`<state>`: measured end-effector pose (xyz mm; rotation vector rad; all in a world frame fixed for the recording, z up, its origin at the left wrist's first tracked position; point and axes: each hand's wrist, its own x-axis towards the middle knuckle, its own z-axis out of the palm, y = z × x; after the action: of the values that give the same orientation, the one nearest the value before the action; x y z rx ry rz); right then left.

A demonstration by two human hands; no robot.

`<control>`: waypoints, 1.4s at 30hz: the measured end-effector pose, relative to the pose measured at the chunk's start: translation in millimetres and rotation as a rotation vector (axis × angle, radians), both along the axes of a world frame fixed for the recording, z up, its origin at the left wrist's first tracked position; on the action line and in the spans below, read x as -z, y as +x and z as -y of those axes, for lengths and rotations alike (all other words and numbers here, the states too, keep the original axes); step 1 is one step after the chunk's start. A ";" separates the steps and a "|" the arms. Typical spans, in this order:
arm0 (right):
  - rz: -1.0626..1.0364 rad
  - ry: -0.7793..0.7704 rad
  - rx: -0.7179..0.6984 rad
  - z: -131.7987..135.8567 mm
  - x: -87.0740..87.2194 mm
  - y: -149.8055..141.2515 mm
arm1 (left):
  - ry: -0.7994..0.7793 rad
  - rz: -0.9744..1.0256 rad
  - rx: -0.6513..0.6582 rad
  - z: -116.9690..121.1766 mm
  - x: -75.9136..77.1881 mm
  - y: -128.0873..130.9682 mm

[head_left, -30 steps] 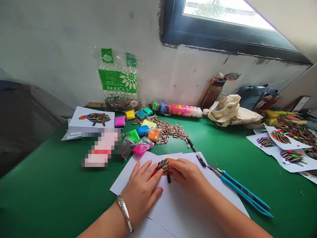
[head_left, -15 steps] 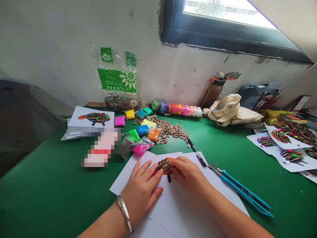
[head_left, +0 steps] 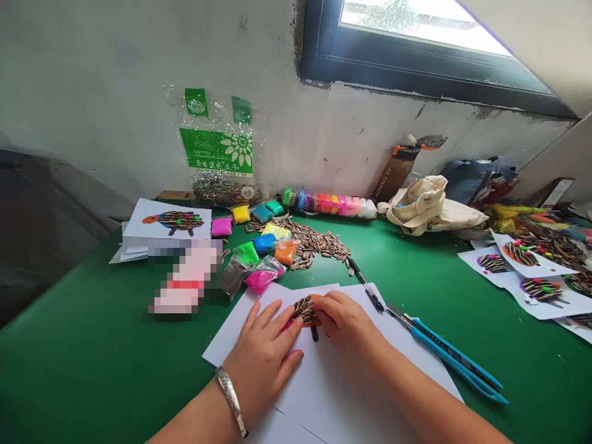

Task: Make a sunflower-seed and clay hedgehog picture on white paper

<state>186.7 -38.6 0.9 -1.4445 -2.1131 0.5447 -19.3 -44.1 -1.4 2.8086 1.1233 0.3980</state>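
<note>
Seed-covered figure (head_left: pixel 304 310): one, lies on white paper (head_left: pixel 324 382) near its far edge; orange at right, dark leg below. Left hand (head_left: pixel 268 342): rests flat, fingers spread, fingertips at the figure's left side. Right hand (head_left: pixel 346 317): fingertips bunched at its right edge; whether they grip it, cannot tell. Beyond: coloured packets (head_left: pixel 264 244), loose striped seeds (head_left: pixel 319 240). Green table (head_left: pixel 92 351) beneath.

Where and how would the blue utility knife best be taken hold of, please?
I'd grip the blue utility knife around its handle, behind the metal blade end, coming from the lower right: it lies flat and slanted, blade end toward the pen, handle pointing lower right.
</note>
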 end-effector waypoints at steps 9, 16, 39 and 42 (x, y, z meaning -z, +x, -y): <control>0.008 0.039 0.046 -0.2 6.0 4.5 | 0.010 0.013 0.008 -0.5 2.3 -2.2; 0.095 0.045 0.094 2.0 8.2 9.4 | 0.022 0.016 0.008 -0.9 2.6 -2.0; 0.754 0.157 0.267 -42.1 -12.8 70.7 | 0.020 0.058 0.004 0.0 1.8 -3.8; 0.927 0.127 0.143 -49.4 -16.6 67.7 | 0.019 0.085 -0.004 0.7 2.1 -3.3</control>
<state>254.4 10.9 17.5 -1.9829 -2.5851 -0.4098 -22.6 -44.8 -3.5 2.7766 1.1131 0.5258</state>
